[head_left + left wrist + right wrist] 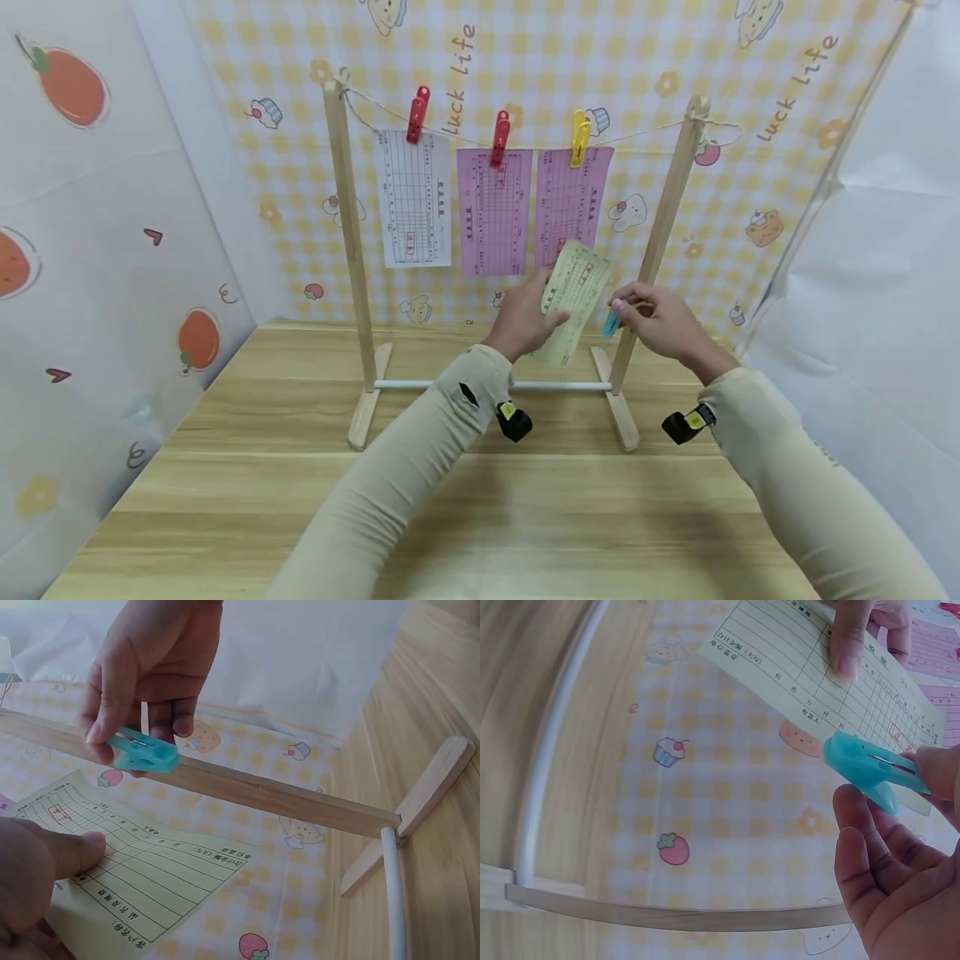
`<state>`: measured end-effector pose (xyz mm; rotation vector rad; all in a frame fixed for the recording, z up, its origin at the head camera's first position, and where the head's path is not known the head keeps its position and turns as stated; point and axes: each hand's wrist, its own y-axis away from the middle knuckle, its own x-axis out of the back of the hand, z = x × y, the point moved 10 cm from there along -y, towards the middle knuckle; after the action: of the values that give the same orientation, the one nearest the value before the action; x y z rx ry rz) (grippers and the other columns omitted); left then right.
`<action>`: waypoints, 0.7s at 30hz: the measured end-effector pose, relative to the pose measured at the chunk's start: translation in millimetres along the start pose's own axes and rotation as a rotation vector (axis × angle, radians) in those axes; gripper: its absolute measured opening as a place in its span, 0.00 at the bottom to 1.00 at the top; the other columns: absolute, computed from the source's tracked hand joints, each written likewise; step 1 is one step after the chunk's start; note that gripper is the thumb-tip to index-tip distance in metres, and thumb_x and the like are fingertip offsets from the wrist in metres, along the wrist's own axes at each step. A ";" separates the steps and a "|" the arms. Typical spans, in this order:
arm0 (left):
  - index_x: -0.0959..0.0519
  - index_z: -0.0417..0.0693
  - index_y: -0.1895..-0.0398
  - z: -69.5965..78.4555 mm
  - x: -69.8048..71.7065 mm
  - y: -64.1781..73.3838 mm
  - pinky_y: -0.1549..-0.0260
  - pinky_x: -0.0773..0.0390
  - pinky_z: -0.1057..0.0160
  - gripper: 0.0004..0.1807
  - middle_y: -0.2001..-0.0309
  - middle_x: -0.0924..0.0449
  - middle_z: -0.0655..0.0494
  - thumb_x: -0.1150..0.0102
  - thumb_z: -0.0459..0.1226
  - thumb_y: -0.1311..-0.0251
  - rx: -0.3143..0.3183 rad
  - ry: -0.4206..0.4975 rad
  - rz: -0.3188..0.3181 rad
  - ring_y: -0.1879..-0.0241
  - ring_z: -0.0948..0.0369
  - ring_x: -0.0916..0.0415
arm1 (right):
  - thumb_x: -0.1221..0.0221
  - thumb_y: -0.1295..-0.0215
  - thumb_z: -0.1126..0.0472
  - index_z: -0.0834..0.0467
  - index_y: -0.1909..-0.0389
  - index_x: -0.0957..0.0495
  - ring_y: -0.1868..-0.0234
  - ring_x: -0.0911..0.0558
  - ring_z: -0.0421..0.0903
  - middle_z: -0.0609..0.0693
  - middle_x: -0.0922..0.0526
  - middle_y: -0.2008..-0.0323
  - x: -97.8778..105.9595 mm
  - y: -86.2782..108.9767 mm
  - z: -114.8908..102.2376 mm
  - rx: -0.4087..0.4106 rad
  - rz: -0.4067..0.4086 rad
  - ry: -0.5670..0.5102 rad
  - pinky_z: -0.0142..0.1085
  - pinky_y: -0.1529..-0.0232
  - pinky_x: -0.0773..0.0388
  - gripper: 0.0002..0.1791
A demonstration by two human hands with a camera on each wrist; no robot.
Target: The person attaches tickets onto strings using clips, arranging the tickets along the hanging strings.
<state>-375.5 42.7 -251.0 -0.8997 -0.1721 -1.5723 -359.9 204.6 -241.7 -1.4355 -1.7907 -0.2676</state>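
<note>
A pale yellow-green receipt slip (579,292) is pinched between the thumb and fingers of my left hand (525,317), tilted in front of the rack. My right hand (663,325) holds a light blue clothespin (148,754) between thumb and fingers, just right of the slip, near the right post. In the right wrist view the clothespin (866,765) overlaps the slip's lower edge; I cannot tell if they touch. Behind hang a white slip (415,200) and a pink slip (495,217) under red clothespins (500,137), and another pink slip (570,187) under a yellow clothespin (580,137).
A string (637,133) runs between the wooden posts (351,233) of the rack. A white rod (405,384) joins the posts low down, above the wood-grain table (225,467). Patterned cloth (292,167) covers the back, with white sheeting at both sides.
</note>
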 end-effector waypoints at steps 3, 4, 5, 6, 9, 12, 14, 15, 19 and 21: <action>0.32 0.44 0.38 0.9 0.0 -2.1 0.74 0.22 0.70 0.31 0.56 0.18 0.48 0.31 0.37 0.43 0.007 0.015 0.013 0.68 0.60 0.20 | 0.48 0.26 0.57 0.64 0.52 0.26 0.65 0.20 0.47 0.60 0.21 0.61 5.5 -2.7 -5.5 0.016 0.014 -0.004 0.37 0.65 0.21 0.14; 0.32 0.44 0.39 1.4 -0.1 -2.7 0.74 0.22 0.70 0.30 0.57 0.18 0.48 0.31 0.37 0.43 0.008 0.026 0.016 0.69 0.60 0.20 | 0.48 0.26 0.58 0.64 0.51 0.27 0.65 0.20 0.47 0.60 0.21 0.60 7.3 -3.5 -6.9 0.019 0.020 0.002 0.35 0.66 0.22 0.14; 0.31 0.44 0.39 1.6 -0.4 -3.4 0.74 0.22 0.69 0.29 0.57 0.18 0.48 0.31 0.37 0.43 0.011 0.035 0.017 0.69 0.60 0.20 | 0.48 0.27 0.58 0.64 0.50 0.27 0.65 0.20 0.46 0.60 0.21 0.60 9.2 -4.3 -8.4 0.023 0.026 0.011 0.33 0.66 0.23 0.14; 0.31 0.44 0.40 2.2 -0.6 -4.1 0.73 0.22 0.69 0.29 0.57 0.18 0.49 0.32 0.37 0.43 0.011 0.039 0.018 0.68 0.61 0.20 | 0.47 0.27 0.58 0.65 0.49 0.28 0.65 0.20 0.46 0.61 0.21 0.59 11.0 -5.1 -9.7 0.028 0.031 0.019 0.32 0.67 0.23 0.14; 0.32 0.44 0.40 4.4 -0.8 -5.8 0.69 0.21 0.68 0.28 0.57 0.18 0.50 0.32 0.37 0.42 0.012 0.049 0.020 0.66 0.60 0.20 | 0.47 0.27 0.57 0.64 0.47 0.29 0.65 0.21 0.46 0.61 0.21 0.58 16.6 -6.7 -12.1 0.025 0.046 0.042 0.32 0.68 0.24 0.16; 0.32 0.45 0.42 6.9 0.3 -7.2 0.65 0.21 0.67 0.27 0.56 0.19 0.50 0.33 0.38 0.41 0.004 0.040 0.030 0.63 0.60 0.21 | 0.47 0.27 0.56 0.64 0.46 0.31 0.65 0.21 0.46 0.62 0.21 0.58 21.9 -8.2 -14.0 0.024 0.060 0.052 0.32 0.69 0.25 0.18; 0.31 0.44 0.43 8.8 1.5 -7.8 0.64 0.21 0.67 0.26 0.56 0.19 0.50 0.33 0.38 0.41 -0.007 0.038 0.041 0.63 0.59 0.21 | 0.47 0.27 0.56 0.64 0.45 0.31 0.65 0.21 0.47 0.62 0.21 0.57 24.9 -8.9 -15.5 0.020 0.066 0.059 0.32 0.70 0.25 0.18; 0.31 0.43 0.43 9.7 2.1 -7.9 0.64 0.21 0.66 0.25 0.57 0.19 0.50 0.33 0.38 0.41 -0.012 0.038 0.046 0.63 0.59 0.21 | 0.47 0.28 0.56 0.65 0.45 0.31 0.64 0.21 0.49 0.62 0.21 0.57 26.3 -9.4 -16.9 0.023 0.068 0.062 0.31 0.70 0.25 0.19; 0.31 0.43 0.45 13.4 4.9 -9.1 0.64 0.22 0.67 0.24 0.58 0.20 0.50 0.33 0.38 0.41 -0.028 0.035 0.071 0.64 0.59 0.22 | 0.47 0.28 0.55 0.65 0.43 0.31 0.59 0.22 0.54 0.63 0.23 0.53 31.1 -11.1 -21.9 0.015 0.069 0.070 0.30 0.65 0.25 0.20; 0.30 0.43 0.45 15.0 5.8 -10.3 0.63 0.22 0.66 0.24 0.58 0.20 0.51 0.33 0.39 0.41 -0.028 0.035 0.080 0.64 0.59 0.22 | 0.47 0.28 0.54 0.64 0.42 0.32 0.55 0.22 0.55 0.63 0.24 0.51 33.9 -12.8 -23.9 0.002 0.073 0.070 0.31 0.62 0.26 0.21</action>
<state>-377.8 49.3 -233.2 -0.8893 -0.0882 -1.5183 -361.5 210.1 -198.6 -1.4693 -1.6780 -0.2748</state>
